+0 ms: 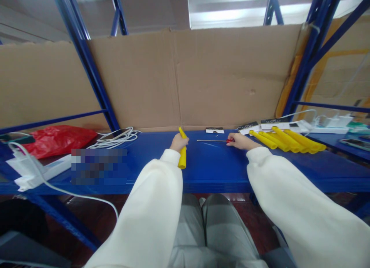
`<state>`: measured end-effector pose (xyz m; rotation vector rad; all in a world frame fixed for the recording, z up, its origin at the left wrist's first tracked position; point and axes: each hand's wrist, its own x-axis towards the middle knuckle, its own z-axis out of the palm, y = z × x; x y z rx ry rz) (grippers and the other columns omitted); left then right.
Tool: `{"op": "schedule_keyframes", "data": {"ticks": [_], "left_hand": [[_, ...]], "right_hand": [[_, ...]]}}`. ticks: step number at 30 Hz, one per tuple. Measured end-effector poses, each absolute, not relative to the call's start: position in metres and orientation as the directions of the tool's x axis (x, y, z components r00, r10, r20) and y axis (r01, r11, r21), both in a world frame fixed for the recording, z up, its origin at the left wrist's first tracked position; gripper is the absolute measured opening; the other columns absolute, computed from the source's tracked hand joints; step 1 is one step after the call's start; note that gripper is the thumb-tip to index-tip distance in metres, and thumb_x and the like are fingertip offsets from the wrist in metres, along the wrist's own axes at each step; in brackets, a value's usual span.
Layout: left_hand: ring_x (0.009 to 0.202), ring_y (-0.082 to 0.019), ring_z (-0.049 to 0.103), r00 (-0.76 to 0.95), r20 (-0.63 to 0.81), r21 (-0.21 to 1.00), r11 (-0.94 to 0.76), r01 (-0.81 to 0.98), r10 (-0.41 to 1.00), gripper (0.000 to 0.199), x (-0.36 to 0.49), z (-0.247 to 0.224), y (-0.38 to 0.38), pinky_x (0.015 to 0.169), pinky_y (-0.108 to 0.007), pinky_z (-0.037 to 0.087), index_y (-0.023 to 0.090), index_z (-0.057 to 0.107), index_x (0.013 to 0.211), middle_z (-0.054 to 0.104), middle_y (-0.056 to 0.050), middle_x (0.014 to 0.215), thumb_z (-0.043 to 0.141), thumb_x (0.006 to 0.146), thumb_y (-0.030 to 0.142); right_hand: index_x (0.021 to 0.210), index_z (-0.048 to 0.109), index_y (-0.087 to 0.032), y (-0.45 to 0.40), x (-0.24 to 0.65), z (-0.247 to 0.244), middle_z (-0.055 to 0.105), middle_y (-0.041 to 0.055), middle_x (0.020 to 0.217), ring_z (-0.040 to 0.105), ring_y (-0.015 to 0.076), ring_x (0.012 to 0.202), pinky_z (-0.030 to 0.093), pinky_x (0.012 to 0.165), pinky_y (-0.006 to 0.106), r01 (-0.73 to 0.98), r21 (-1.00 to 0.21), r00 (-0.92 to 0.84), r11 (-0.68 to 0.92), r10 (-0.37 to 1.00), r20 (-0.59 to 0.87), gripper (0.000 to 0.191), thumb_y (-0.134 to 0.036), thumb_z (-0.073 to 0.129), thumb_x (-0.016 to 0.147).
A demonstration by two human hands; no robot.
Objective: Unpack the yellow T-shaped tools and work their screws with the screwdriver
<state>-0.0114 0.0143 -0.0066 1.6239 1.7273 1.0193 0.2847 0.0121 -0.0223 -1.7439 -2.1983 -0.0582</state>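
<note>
My left hand (178, 142) is closed around a yellow tapered tube (182, 158), its narrow end pointing away toward the cardboard. To the right, my right hand (239, 140) grips the red handle of a screwdriver (212, 141), whose long thin shaft points left over the blue bench (214, 168). A tiny object lies just behind the shaft, too small to name. Beyond it is a small black and white card (215, 130). Several more yellow tubes (285, 140) lie side by side just right of my right hand.
Brown cardboard (202, 75) stands along the back between blue rack posts. At left are a red plastic bag (62, 140), a coiled white cable (123, 137) and a white power strip (58, 166). More black and white cards (274, 124) and a phone (355, 144) lie at right.
</note>
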Motion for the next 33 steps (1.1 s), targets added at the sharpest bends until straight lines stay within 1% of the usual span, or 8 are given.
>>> {"op": "schedule_keyframes", "data": {"ticks": [4,7,11,14,18,22,28,33], "left_hand": [[0.057,-0.014,0.066,-0.105,0.059,0.863,0.002,0.506,0.993,0.053,-0.007,-0.005,0.012,0.056,-0.024,0.052,0.006,0.049,0.136,0.072,-0.013,0.098,0.059,0.084,0.011],[0.084,-0.020,0.072,-0.079,0.167,0.821,-0.094,0.563,0.983,0.061,-0.008,-0.006,0.012,0.075,-0.028,0.057,0.009,0.047,0.140,0.070,-0.015,0.114,0.061,0.081,0.008],[0.123,-0.024,0.060,0.067,0.458,0.607,-0.367,0.705,0.886,0.059,-0.011,-0.007,0.012,0.107,-0.033,0.045,0.013,0.053,0.139,0.062,-0.014,0.133,0.060,0.081,0.007],[0.124,-0.023,0.058,0.249,0.541,0.436,-0.521,0.733,0.803,0.054,-0.010,-0.009,0.010,0.112,-0.036,0.041,0.018,0.059,0.135,0.064,-0.010,0.129,0.057,0.082,0.009],[0.118,-0.023,0.061,0.417,0.478,0.296,-0.589,0.752,0.773,0.053,-0.005,-0.011,0.005,0.108,-0.034,0.044,0.018,0.063,0.134,0.064,-0.010,0.121,0.053,0.083,0.007],[0.114,-0.024,0.064,0.459,0.393,0.229,-0.567,0.791,0.797,0.056,-0.001,-0.011,0.000,0.103,-0.033,0.047,0.019,0.058,0.141,0.065,-0.012,0.120,0.052,0.086,0.009],[0.122,-0.024,0.061,0.485,0.296,0.221,-0.553,0.803,0.823,0.056,0.002,-0.010,-0.003,0.106,-0.031,0.043,0.017,0.052,0.146,0.067,-0.014,0.129,0.050,0.090,0.012],[0.131,-0.023,0.056,0.494,0.219,0.255,-0.538,0.803,0.841,0.056,0.003,-0.008,-0.007,0.109,-0.028,0.040,0.018,0.051,0.147,0.061,-0.011,0.141,0.050,0.091,0.015]], "right_hand": [[0.088,0.064,-0.020,0.014,0.284,-0.024,0.074,0.0064,0.089,0.067,0.0190,0.078,0.047,0.066,0.025,0.957,-0.183,-0.174,0.227,0.948,0.268,0.006,-0.020,0.067,0.083],[0.092,0.066,-0.020,0.016,0.284,-0.025,0.074,0.0060,0.090,0.068,0.0191,0.079,0.048,0.070,0.026,0.958,-0.161,-0.191,0.239,0.945,0.267,0.008,-0.019,0.065,0.085],[0.101,0.069,-0.019,0.018,0.281,-0.025,0.075,0.0087,0.096,0.068,0.0213,0.084,0.050,0.077,0.031,0.966,-0.118,-0.190,0.228,0.944,0.271,0.016,-0.023,0.059,0.089],[0.110,0.069,-0.019,0.020,0.274,-0.024,0.074,0.0119,0.112,0.067,0.0243,0.102,0.049,0.088,0.035,0.970,-0.081,-0.195,0.229,0.934,0.298,0.025,-0.025,0.051,0.094],[0.115,0.071,-0.023,0.027,0.259,-0.022,0.070,0.0123,0.125,0.061,0.0280,0.118,0.046,0.096,0.040,0.973,-0.037,-0.208,0.227,0.938,0.279,0.033,-0.025,0.043,0.097],[0.120,0.072,-0.025,0.040,0.245,-0.019,0.068,0.0125,0.130,0.061,0.0290,0.122,0.046,0.099,0.042,0.982,-0.076,-0.153,0.176,0.958,0.241,0.037,-0.022,0.044,0.096],[0.124,0.071,-0.018,0.064,0.234,-0.019,0.069,0.0151,0.128,0.065,0.0249,0.118,0.049,0.096,0.031,0.981,-0.132,-0.119,0.139,0.982,0.147,0.039,-0.015,0.050,0.092],[0.112,0.076,-0.013,0.071,0.231,-0.017,0.072,0.0202,0.116,0.070,0.0273,0.107,0.052,0.090,0.032,0.985,-0.117,-0.108,0.125,0.983,0.146,0.033,-0.015,0.054,0.088]]}}
